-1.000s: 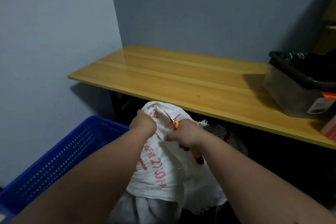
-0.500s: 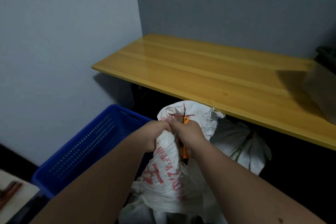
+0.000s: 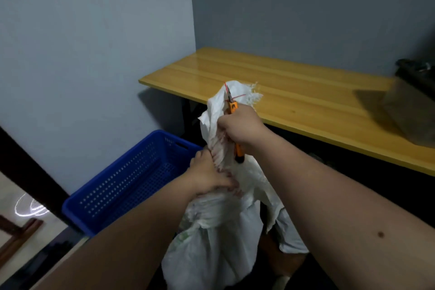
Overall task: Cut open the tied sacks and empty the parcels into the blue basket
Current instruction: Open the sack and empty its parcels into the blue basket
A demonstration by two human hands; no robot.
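Since the frame half a second ago the hands have separated: left hand slid down the sack's neck, right hand lifted the gathered top higher, now level with the bench edge.

Landmark: white woven plastic sack (image 3: 219, 238), upright, long axis near vertical, neck pulled taut between the two hands.

Left of sack: blue perforated plastic basket (image 3: 122, 186), open side up, just beside the sack's lower half, nothing visible inside it. Tipping direction would be leftward and down, a short way.

On sack, mid-neck: left hand (image 3: 209, 178), fingers curled round the bunched fabric, clamping it.

On sack, upper neck: right hand (image 3: 242, 126), fist closed round both the fabric and an orange-handled cutter (image 3: 233, 110). Blade tips point upward at the thin red tie string (image 3: 237, 96) near the frayed mouth. Cannot tell whether the tie is severed.

Judgement: cut lies directly above the right grip, along the sack's axis; right hand nearer.

Behind and right of sack: yellow wooden bench (image 3: 306, 101), its edge close to the mouth. Second pale sack (image 3: 292, 235) low right, partly hidden. Dark bin (image 3: 414, 106) far right.
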